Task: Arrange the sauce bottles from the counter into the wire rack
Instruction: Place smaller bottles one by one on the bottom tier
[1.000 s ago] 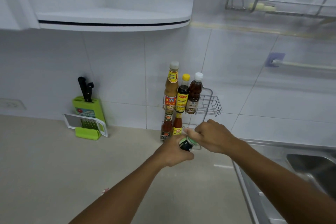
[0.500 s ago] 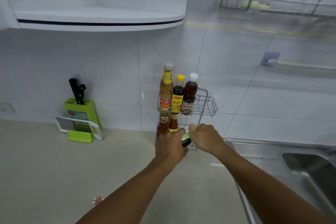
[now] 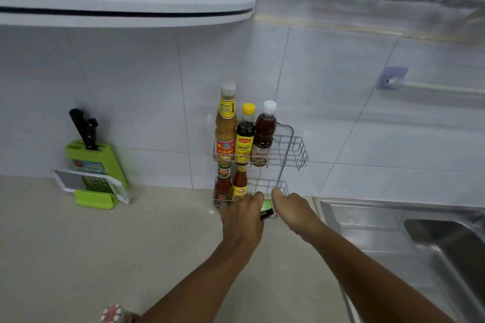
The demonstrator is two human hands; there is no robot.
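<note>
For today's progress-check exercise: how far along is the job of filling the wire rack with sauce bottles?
Done: three bottles stand on the upper tier, two on the lower. In hand: left hand and right hand hold a green-capped bottle at the lower tier of the wire rack. Left: seating it.

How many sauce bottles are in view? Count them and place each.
6. Three on the wire rack's upper tier: tan sauce, yellow-capped, white-capped. Two red ones on the lower tier. One green-capped between both hands, mostly hidden.

White tiled wall point(image 3: 131, 92) behind beige counter point(image 3: 65, 257); curved white shelf point(image 3: 126, 12) overhead, steel sink point(image 3: 433, 238) at right, wall rail point(image 3: 433, 88), green knife block point(image 3: 90, 158)
</note>
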